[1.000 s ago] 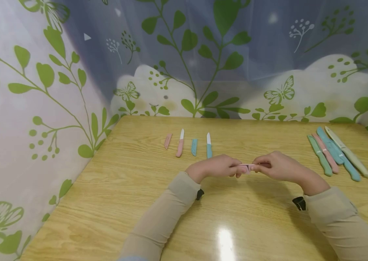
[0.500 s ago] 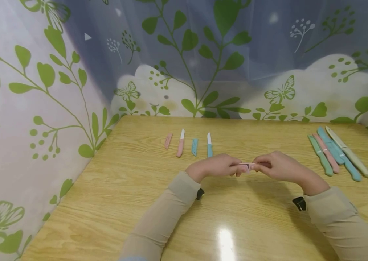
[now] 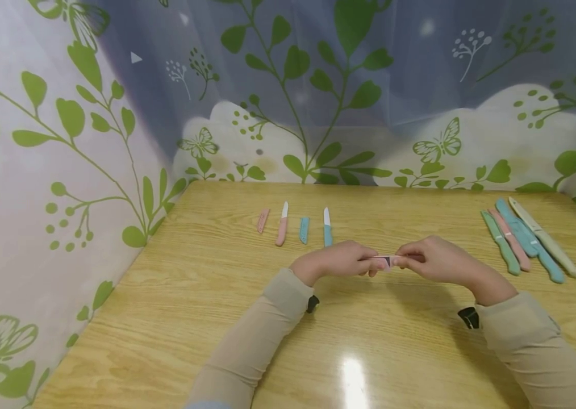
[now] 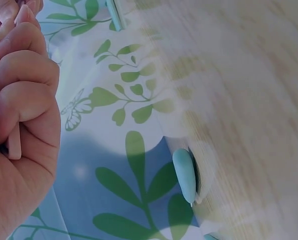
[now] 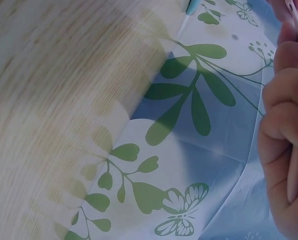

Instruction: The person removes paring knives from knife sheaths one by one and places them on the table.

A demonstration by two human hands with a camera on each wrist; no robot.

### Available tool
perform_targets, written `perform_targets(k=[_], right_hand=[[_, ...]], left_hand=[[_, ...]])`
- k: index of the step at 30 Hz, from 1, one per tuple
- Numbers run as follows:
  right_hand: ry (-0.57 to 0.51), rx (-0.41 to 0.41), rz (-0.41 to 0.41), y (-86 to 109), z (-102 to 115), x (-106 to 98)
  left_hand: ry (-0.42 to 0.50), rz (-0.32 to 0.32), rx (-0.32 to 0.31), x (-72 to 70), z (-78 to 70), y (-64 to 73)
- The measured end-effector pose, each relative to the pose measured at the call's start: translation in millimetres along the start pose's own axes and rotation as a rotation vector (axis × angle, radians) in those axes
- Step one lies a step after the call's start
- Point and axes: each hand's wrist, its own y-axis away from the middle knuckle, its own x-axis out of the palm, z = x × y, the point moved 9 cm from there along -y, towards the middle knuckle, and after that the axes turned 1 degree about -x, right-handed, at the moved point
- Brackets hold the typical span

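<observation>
My left hand (image 3: 341, 261) and right hand (image 3: 436, 259) meet above the table, pinching a thin pale pink object (image 3: 386, 262) between them. It has a small dark patch; fingers cover most of it, so its kind cannot be told. In the left wrist view, a pale pink end (image 4: 14, 142) pokes out from the curled fingers. Beyond the left hand lies a blue paring knife (image 3: 327, 227), its white blade pointing away. Left of that are a blue sheath (image 3: 304, 231), a pink paring knife (image 3: 282, 224) and a pink sheath (image 3: 263, 221).
On the right side of the wooden table (image 3: 191, 318) several larger knives lie close together: a green one (image 3: 501, 244), a pink one (image 3: 510, 240), a blue one (image 3: 529, 238) and a cream one (image 3: 542, 236). A leaf-patterned curtain (image 3: 278, 113) borders the table behind and at left.
</observation>
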Motion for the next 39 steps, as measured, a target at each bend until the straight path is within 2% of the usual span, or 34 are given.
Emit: perform_targets(k=[14,39], right_hand=[[-0.014,0.045,0.024,0.6,-4.9,0.7],[-0.027,0.05,0.037,1.6,-7.5,0.3]], left_hand=[[-0.03,0.003,-0.004,1.2,3.4,-1.7],[-0.032,0.005,-0.006,0.4,3.5,-0.5]])
